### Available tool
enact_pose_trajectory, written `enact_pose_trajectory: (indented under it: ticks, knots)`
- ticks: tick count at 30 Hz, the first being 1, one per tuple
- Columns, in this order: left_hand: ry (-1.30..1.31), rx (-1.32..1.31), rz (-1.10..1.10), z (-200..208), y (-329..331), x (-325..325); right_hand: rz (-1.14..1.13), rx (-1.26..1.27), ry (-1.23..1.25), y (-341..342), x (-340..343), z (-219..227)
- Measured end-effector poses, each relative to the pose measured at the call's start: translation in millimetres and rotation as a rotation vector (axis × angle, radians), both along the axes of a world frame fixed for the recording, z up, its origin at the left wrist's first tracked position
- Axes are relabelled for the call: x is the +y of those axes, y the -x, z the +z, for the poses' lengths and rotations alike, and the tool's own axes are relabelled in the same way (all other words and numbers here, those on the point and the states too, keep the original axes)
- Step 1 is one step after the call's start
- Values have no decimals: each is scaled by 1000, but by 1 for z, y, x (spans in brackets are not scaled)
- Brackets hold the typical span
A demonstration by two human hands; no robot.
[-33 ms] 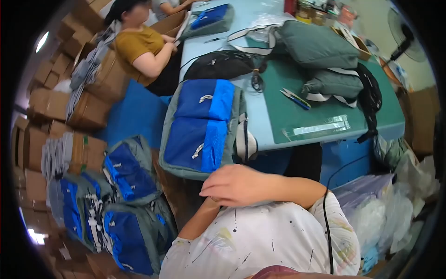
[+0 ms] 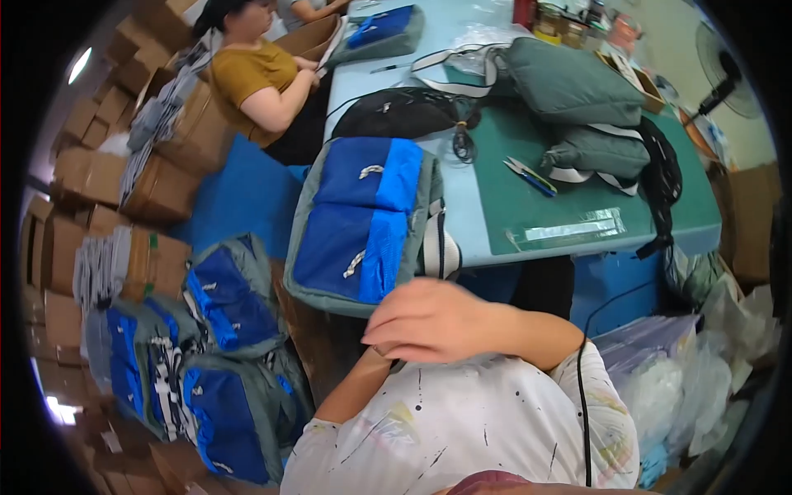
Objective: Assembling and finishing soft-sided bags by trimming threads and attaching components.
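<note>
My right hand [image 2: 419, 320] lies across my left wrist [image 2: 378, 356], its fingers together and bent over it. My left hand is hidden beneath it; only the left forearm [image 2: 351, 398] and wrist show. Just beyond my hands, a backpack [image 2: 351, 247] in grey-green with dark and bright blue front panels lies at the table's edge. It has two front pockets, each with a pale cord pull [image 2: 355, 264]. A white-edged strap [image 2: 441, 247] hangs at its right side. Neither hand is seen gripping the backpack.
Thread snips [image 2: 528, 176] lie on a green cutting mat [image 2: 503, 219]. Grey-green bags [image 2: 573, 82] and a black waist pack [image 2: 396, 114] rest on the table. More blue backpacks [image 2: 227, 412] are stacked at left. A co-worker [image 2: 260, 82] sits beyond. Plastic bags [image 2: 660, 379] lie at right.
My right hand has risen slightly over my left wrist, and its fingers have shifted a little. The co-worker's head has turned slightly. The backpack stays in place.
</note>
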State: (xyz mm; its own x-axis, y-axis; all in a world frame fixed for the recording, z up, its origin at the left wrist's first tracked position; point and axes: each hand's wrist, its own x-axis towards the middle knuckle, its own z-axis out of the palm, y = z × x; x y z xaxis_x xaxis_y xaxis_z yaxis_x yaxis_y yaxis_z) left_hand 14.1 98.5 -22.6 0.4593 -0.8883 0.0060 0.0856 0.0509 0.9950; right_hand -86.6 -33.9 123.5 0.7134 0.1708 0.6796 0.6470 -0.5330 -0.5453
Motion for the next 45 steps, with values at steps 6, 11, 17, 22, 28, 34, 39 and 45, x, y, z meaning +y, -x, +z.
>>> enact_pose_trajectory:
  ticks: [6,11,17,22,28,34,39,45]
  knots:
    - [-74,255,-55,-3,9,-8,443,-347,-693,28,-23,108]
    - [-75,360,-3,-19,1,3,494,-389,-834,85,-56,119]
    - [-130,348,11,-9,6,2,384,-446,-927,45,-15,130]
    - [-74,394,-35,-3,12,-7,329,-510,-1039,56,-6,145]
    - [-76,452,-16,3,11,-6,393,-482,-1231,39,28,147]
    - [-25,475,-11,4,6,-4,346,-478,-1344,54,48,152]
    - [51,482,88,6,-10,10,601,-872,-753,79,1,113]
    - [25,543,221,12,-24,30,910,-202,-572,67,-46,12]
